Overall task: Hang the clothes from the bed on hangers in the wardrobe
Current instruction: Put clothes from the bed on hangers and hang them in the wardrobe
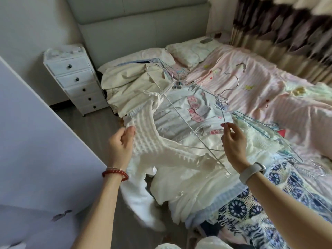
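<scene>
white waffle-knit garment (143, 141) gripped by left hand (122, 143) at frame centre | right hand (232, 141) pinches wire hanger (188, 123) | bed (269, 97) on right

A home bedroom: bed (251, 90), pillows (188, 51), drawer chest (75, 81).

Head camera looks forward and down, close over the bed (251, 90).

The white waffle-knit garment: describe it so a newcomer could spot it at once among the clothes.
Start at the bed, then go to its near left edge, where the clothes pile spills over. The white waffle-knit garment is lifted there, gripped by the left hand. Only it has a raised square grid texture; its neighbours are smooth or printed.
</scene>
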A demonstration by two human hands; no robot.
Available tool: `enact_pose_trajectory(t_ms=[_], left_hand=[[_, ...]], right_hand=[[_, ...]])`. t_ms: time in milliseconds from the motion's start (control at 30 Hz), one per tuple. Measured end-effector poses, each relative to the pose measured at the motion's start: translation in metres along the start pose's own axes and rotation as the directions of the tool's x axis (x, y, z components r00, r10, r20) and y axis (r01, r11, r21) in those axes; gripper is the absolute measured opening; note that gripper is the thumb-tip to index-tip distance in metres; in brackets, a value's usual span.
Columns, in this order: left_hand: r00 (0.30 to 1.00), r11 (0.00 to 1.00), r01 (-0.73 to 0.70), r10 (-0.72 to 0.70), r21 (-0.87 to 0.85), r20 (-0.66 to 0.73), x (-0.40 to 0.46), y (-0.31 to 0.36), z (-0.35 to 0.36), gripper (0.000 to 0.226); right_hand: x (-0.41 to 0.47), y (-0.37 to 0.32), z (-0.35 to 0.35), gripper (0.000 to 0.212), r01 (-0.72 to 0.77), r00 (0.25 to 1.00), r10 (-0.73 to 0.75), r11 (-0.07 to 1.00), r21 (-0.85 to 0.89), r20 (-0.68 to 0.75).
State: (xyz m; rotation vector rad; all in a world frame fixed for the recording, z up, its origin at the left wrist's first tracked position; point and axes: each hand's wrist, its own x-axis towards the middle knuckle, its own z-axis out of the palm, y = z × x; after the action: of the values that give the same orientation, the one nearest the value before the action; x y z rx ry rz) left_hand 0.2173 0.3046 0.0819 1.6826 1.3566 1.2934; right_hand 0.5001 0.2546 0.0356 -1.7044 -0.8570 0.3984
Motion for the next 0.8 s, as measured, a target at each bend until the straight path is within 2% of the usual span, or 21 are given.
enact_pose_trajectory(t_ms=[167,300,533,667,800], left_hand=[[0.979,0.980,-0.200,0.201,-0.020,0.031,0.015,0.058,0.030,0.044],[0.932,0.932,-0.358,0.361,-0.061,0.042,0.030,0.122,0.079,0.042],[0.850,0.846,-0.511,0.524,-0.151,0.060,0.060,0.222,0.197,0.046],[0.865,0.884,-0.454,0.468,-0.114,0.182,0.069,0.222,0.296,0.048],[0.905,0.941,-0.332,0.298,0.068,0.303,0.067,0.169,0.380,0.049]], right_hand=[[0.036,-0.020,-0.057,0.016,0.097,0.984,-0.096,0.995,-0.002,-0.148],[0.078,-0.036,-0.115,0.018,0.165,0.947,-0.169,0.986,-0.039,-0.274],[0.164,-0.039,-0.220,0.023,0.145,0.894,-0.208,0.972,-0.184,-0.398],[0.203,0.000,-0.268,0.026,0.017,0.912,-0.131,0.959,-0.283,-0.389],[0.223,0.069,-0.289,0.026,-0.117,0.950,-0.026,0.895,-0.431,-0.312]])
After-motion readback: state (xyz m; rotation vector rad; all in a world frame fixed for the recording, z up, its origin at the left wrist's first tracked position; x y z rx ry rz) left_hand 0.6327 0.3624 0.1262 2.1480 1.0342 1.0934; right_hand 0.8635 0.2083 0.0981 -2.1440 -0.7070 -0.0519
